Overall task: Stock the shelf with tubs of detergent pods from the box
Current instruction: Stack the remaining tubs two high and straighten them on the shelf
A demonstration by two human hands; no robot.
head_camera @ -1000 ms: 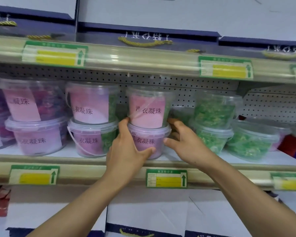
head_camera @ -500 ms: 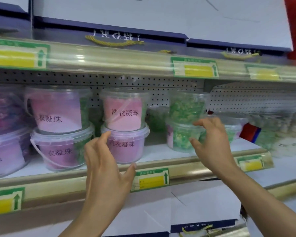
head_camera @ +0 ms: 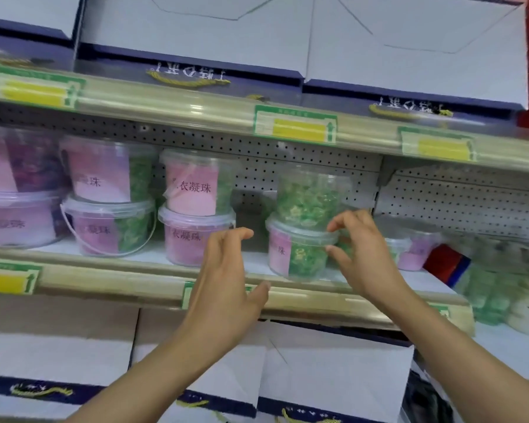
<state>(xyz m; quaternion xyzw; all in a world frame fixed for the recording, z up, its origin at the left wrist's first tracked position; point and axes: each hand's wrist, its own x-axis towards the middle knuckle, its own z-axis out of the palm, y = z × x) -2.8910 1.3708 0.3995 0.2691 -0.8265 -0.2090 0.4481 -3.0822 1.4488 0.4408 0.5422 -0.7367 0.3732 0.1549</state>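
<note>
While the left hand [head_camera: 223,276] hovers, the right hand [head_camera: 361,257] touches the green tub [head_camera: 300,254].

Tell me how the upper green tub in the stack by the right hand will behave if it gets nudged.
The upper green tub sits on the lower tub's lid, so a sideways nudge would probably slide or tip it off. Its clear plastic wall looks smooth, likely slippery. It appears full of pods, so probably fairly heavy for its size. The right hand is beside the lower tub's rim.
</note>
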